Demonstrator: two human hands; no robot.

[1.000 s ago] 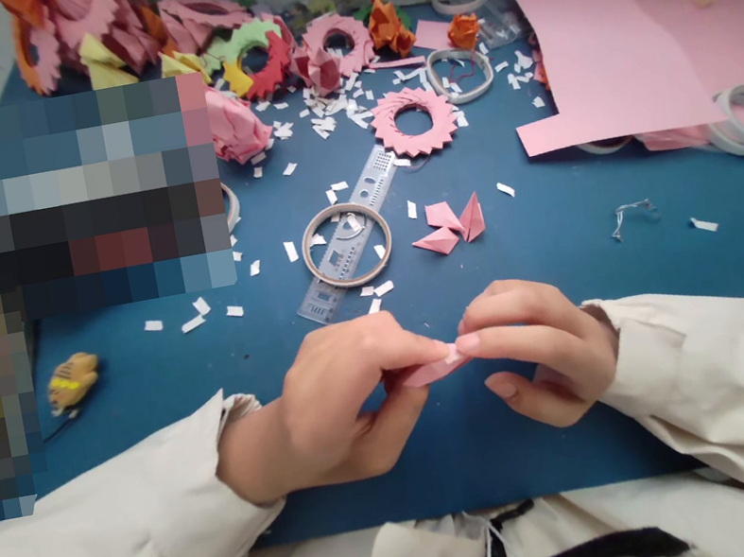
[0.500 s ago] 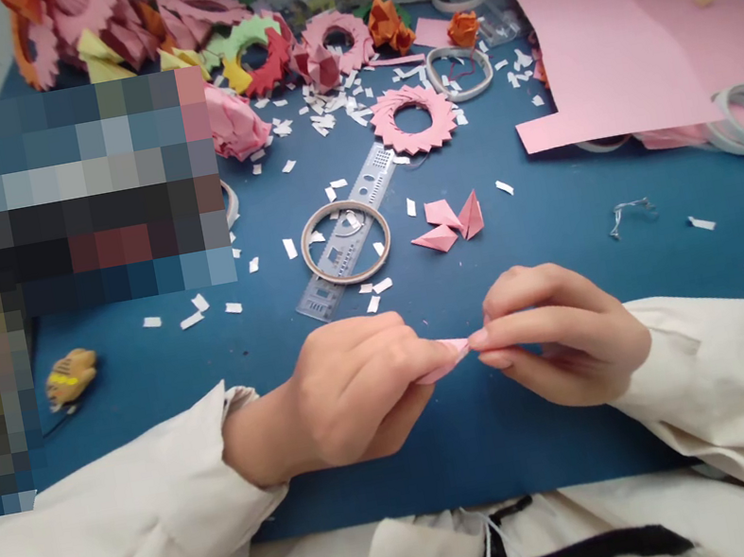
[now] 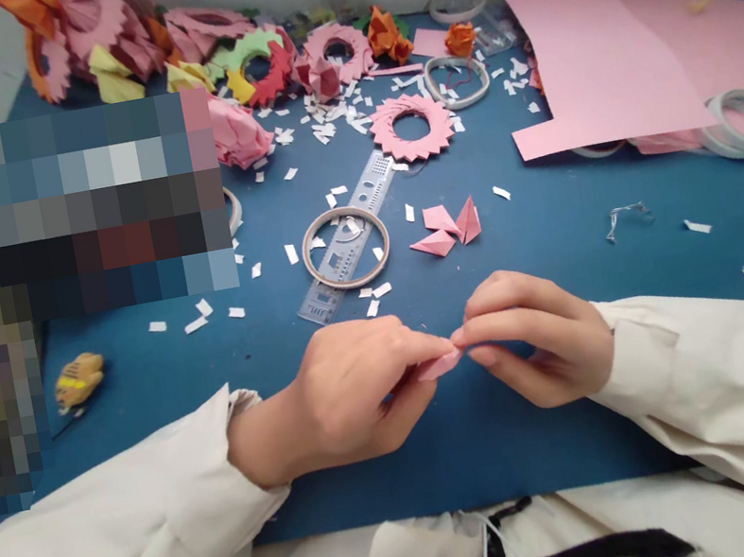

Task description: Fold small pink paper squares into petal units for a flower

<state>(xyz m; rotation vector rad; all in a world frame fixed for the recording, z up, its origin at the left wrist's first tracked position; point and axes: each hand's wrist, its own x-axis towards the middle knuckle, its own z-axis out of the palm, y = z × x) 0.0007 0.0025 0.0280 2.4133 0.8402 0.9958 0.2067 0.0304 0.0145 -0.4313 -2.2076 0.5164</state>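
A small pink folded paper piece (image 3: pixel 439 365) is pinched between the thumb and index finger of my left hand (image 3: pixel 363 390), which covers most of it. My right hand (image 3: pixel 533 336) meets its pointed right end with bent fingertips; the exact contact there is partly hidden. Both hands are just above the table, near its front edge. Beyond them lie several pink folded paper pieces (image 3: pixel 434 243), pointed and loosely grouped. A roll of narrow tape (image 3: pixel 315 274) rests on a clear stencil ruler (image 3: pixel 320 307), ahead of my left hand.
A pink pleated paper ring (image 3: pixel 418 153) lies farther back among white paper scraps (image 3: pixel 324 133). Large pink sheets (image 3: pixel 599 56) and a tape roll (image 3: pixel 727 144) are at the right. Folded paper ornaments (image 3: pixel 332 50) line the back. A yellow-brown figure (image 3: pixel 80 380) sits left.
My right hand has shifted slightly left, closer to my left hand. The left index finger now reaches farther over the folded paper, which has tilted a little.
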